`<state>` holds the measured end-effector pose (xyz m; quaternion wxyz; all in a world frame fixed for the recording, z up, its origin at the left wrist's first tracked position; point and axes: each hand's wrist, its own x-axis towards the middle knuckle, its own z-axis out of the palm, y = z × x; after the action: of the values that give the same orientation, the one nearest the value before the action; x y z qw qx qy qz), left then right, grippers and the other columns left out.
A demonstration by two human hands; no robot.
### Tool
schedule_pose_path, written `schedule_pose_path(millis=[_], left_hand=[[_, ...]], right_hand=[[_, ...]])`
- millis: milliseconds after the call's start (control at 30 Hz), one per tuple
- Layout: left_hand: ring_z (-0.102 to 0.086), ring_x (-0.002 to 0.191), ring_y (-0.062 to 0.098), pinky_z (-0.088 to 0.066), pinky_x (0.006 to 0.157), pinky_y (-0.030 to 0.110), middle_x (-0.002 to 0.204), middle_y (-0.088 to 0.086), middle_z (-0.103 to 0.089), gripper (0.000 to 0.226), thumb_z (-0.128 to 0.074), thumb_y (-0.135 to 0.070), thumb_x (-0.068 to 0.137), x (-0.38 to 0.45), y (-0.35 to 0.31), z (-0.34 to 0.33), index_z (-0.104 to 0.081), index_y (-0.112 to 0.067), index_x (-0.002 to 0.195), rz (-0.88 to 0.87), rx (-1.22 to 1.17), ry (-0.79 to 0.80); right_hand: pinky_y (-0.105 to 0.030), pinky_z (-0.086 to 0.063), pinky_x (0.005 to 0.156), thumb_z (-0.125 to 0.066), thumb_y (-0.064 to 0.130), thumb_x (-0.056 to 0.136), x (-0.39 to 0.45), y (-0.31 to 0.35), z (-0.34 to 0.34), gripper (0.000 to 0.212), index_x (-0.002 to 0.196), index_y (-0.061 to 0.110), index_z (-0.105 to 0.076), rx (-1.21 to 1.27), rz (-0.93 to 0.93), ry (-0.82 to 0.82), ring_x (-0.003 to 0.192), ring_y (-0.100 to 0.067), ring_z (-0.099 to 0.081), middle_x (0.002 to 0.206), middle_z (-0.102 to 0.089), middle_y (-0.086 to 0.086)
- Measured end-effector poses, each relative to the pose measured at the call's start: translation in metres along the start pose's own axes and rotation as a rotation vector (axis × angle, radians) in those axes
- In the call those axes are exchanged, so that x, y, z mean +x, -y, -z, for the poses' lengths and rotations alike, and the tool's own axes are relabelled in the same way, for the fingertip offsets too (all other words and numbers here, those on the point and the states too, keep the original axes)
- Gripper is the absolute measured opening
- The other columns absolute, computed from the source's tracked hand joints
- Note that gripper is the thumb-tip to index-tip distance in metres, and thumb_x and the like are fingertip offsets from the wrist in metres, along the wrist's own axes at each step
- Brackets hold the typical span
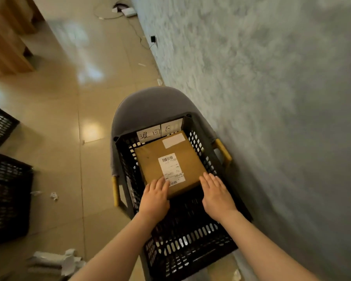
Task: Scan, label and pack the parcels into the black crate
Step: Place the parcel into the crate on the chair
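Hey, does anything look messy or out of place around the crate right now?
Yes: torn white paper scraps and crumpled sheets litter the floor left of the black crate. The parcel lies flat inside, under both hands.

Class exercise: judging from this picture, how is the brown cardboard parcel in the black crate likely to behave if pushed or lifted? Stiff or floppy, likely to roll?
The parcel probably stays stiff: its edges look straight and its top flat. It should slide rather than roll, being a flat box lying in the black crate. Weight cannot be judged; the left hand and right hand only rest flat against it.
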<state>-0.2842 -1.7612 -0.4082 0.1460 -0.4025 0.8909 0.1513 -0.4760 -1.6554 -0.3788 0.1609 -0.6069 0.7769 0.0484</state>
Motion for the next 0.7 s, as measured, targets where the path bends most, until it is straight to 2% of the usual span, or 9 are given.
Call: schedule_pose_path(millis=[233, 300, 400, 500, 567, 700], left_hand=[[-0.020, 0.149, 0.024, -0.013, 0.123, 0.042, 0.159, 0.000, -0.030, 0.059, -0.047, -0.035, 0.097, -0.080, -0.027, 0.087, -0.030, -0.024, 0.152, -0.281, -0.019, -0.106], [-0.024, 0.148, 0.021, -0.016, 0.122, 0.041, 0.156, -0.003, -0.034, 0.055, -0.047, -0.036, 0.098, -0.111, -0.044, 0.108, -0.033, -0.026, 0.151, -0.385, -0.041, -0.135], [-0.036, 0.140, 0.019, -0.029, 0.117, 0.040, 0.149, -0.006, -0.042, 0.049, -0.047, -0.038, 0.099, -0.158, -0.070, 0.129, -0.038, -0.029, 0.146, -0.535, -0.078, -0.116], [-0.043, 0.135, 0.017, -0.038, 0.112, 0.036, 0.146, -0.007, -0.046, 0.046, -0.047, -0.037, 0.100, -0.203, -0.105, 0.132, -0.043, -0.029, 0.144, -0.692, -0.073, -0.131], [-0.045, 0.134, 0.015, -0.039, 0.110, 0.034, 0.145, -0.008, -0.048, 0.044, -0.046, -0.035, 0.100, -0.234, -0.131, 0.123, -0.045, -0.028, 0.143, -0.793, -0.051, -0.161], [-0.045, 0.132, 0.020, -0.037, 0.108, 0.034, 0.142, -0.004, -0.052, 0.042, -0.043, -0.030, 0.100, -0.303, -0.183, 0.096, -0.047, -0.023, 0.142, -1.014, 0.059, -0.155]], right_hand=[[-0.034, -0.002, 0.119, -0.043, 0.019, 0.096, -0.136, 0.033, 0.048, 0.055, 0.149, 0.010, -0.032, 0.117, -0.261, -0.260, 0.147, -0.025, -0.021, 0.158, -0.027, -0.008], [-0.037, -0.012, 0.120, -0.049, 0.019, 0.092, -0.180, 0.046, 0.060, 0.052, 0.143, 0.008, -0.044, 0.176, -0.378, -0.339, 0.141, -0.027, -0.033, 0.151, -0.040, -0.010], [-0.044, -0.032, 0.113, -0.064, 0.014, 0.081, -0.251, 0.067, 0.067, 0.046, 0.126, 0.005, -0.059, 0.224, -0.536, -0.465, 0.120, -0.031, -0.057, 0.127, -0.061, -0.011], [-0.044, -0.046, 0.101, -0.066, 0.015, 0.080, -0.324, 0.092, 0.068, 0.044, 0.123, 0.006, -0.061, 0.236, -0.685, -0.510, 0.112, -0.033, -0.059, 0.120, -0.064, -0.011], [-0.041, -0.043, 0.103, -0.060, 0.019, 0.086, -0.372, 0.105, 0.062, 0.045, 0.130, 0.008, -0.056, 0.229, -0.778, -0.509, 0.117, -0.031, -0.055, 0.127, -0.060, -0.009], [-0.037, -0.027, 0.116, -0.046, 0.026, 0.095, -0.477, 0.132, 0.048, 0.047, 0.140, 0.013, -0.045, 0.225, -0.947, -0.531, 0.130, -0.026, -0.043, 0.140, -0.049, -0.005]])
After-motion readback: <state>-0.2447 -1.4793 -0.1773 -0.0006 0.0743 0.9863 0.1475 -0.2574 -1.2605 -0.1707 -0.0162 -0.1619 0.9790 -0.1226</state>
